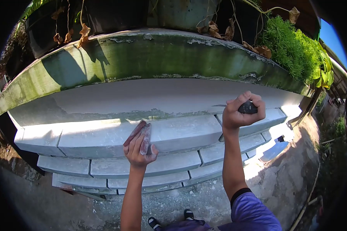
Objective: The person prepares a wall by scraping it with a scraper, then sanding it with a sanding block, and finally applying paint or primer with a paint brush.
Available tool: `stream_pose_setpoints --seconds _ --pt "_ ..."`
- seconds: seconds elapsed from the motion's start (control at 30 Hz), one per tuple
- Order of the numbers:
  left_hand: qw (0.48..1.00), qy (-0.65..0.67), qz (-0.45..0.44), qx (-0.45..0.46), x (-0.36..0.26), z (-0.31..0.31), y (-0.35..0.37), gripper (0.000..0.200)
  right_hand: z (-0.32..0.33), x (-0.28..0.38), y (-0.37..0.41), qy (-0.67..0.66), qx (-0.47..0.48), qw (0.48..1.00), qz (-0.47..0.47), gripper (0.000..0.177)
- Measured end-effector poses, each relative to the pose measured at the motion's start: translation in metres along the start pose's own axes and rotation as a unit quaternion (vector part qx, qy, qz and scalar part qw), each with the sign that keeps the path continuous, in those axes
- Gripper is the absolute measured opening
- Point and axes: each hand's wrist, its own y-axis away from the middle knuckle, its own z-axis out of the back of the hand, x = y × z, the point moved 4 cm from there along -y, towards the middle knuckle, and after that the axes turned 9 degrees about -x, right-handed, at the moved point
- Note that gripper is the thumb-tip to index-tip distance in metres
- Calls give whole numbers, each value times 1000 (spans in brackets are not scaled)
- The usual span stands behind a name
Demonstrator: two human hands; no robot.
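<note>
A person stood facing a grey stepped wall [181,131] beneath a moss-stained coping [150,57] topped with potted plants [293,50]. The left hand [138,150] was pinched around a folded sheet of sandpaper [142,135], pressing it against the upper ledge. The sheet looked light and limp, and gritty enough not to slip, so it was best gripped across its fold with the fingers flat behind it. The right hand [241,111], well apart and higher, was clenched in a fist on the dark handle of a scraper [247,108], whose thin blade rested against the wall face. The tool looked light and stiff, and the handle seemed the safe place to hold it.
</note>
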Motion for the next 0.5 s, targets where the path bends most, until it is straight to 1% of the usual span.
stream_pose_setpoints --seconds 0.03,0.07,0.13,0.23,0.27,0.33,0.37,0.43,0.47,0.5 --pt "1000 -14 -3 8 0 0 5 39 -9 1 -2 146 58 978 138 27" --pt "999 -26 -7 16 1 0 11 39 -16 -6 6 160 88 968 171 27" --pt "999 -40 -15 22 5 0 15 38 -10 -17 5 154 84 976 127 30" --pt "999 -33 -13 21 2 -2 11 40 3 4 -10 41 -24 998 33 31" --pt "999 -31 -14 19 2 -2 12 41 -2 -2 -2 106 38 991 76 31" --pt "999 -29 -14 29 -4 2 15 42 -7 -25 23 236 158 948 147 29" --pt "999 -30 -15 36 -5 3 15 42 -4 -27 16 249 162 941 161 29" --pt "999 -21 -17 36 -3 3 6 42 15 -8 -11 160 23 983 81 31" --pt "999 -30 -16 28 -2 2 5 40 21 0 -19 112 -43 992 38 33" --pt "999 -37 -14 19 -1 0 7 38 22 2 -22 77 -94 992 20 33"
